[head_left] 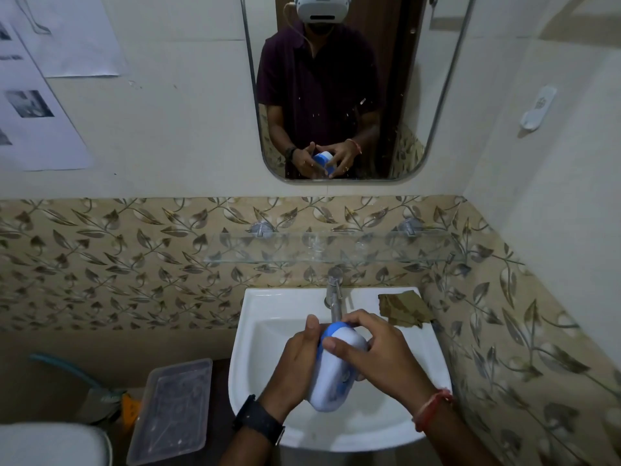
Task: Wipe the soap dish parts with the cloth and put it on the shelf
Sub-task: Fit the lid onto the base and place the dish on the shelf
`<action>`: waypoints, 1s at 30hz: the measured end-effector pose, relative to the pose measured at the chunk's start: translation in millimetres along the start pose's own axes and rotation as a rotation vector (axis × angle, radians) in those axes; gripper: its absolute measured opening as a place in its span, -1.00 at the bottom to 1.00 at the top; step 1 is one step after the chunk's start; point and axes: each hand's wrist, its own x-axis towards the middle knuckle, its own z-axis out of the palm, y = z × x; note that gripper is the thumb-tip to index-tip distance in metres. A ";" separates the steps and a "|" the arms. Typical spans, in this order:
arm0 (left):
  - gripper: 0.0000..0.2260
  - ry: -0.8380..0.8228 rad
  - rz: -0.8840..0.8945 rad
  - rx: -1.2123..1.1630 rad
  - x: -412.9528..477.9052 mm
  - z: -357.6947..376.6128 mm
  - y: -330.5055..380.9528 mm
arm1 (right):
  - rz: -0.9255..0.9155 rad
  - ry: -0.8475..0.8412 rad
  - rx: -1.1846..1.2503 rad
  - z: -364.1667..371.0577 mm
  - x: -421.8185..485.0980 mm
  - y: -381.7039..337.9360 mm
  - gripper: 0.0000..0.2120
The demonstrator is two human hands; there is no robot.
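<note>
Nearest, a wrist with a black watch leads up to the left hand, which grips the white-and-blue oval plastic soap dish along its left side, thumb raised beside the blue rim. The right hand reaches over from the other side, its fingers curled across the top end and its thumb pressed on the white shell. The dish is held tilted in the air above the bowl of the white ceramic wash basin, just under the spout of the chrome tap.

It looks light and stiff, a hollow shell, likely smooth and slippery if wet. I'd take it by the long edges, since the parts may separate under an uneven squeeze. The crumpled brown cloth lies on the basin's back right corner, apart from both hands. Above the tap, the clear glass shelf is fixed to leaf-patterned tiles, below a rounded wall mirror. A clear plastic tray sits low to the basin's left.
</note>
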 end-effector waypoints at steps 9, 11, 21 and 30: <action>-0.43 0.038 0.111 -0.137 -5.6 -16.7 -11.4 | 0.462 0.161 0.432 -11.9 15.3 17.8 -0.17; -0.45 0.117 0.126 -0.112 -4.1 -9.7 -17.3 | 0.508 0.139 0.471 -9.4 16.1 24.7 -0.17; -0.74 0.267 0.029 -0.245 11.4 -4.3 -18.6 | 0.293 0.136 0.614 -4.2 11.0 56.3 -0.63; -0.46 -0.076 -0.019 -0.244 21.7 14.3 -18.2 | -0.028 0.103 0.473 -22.2 46.4 34.3 -0.58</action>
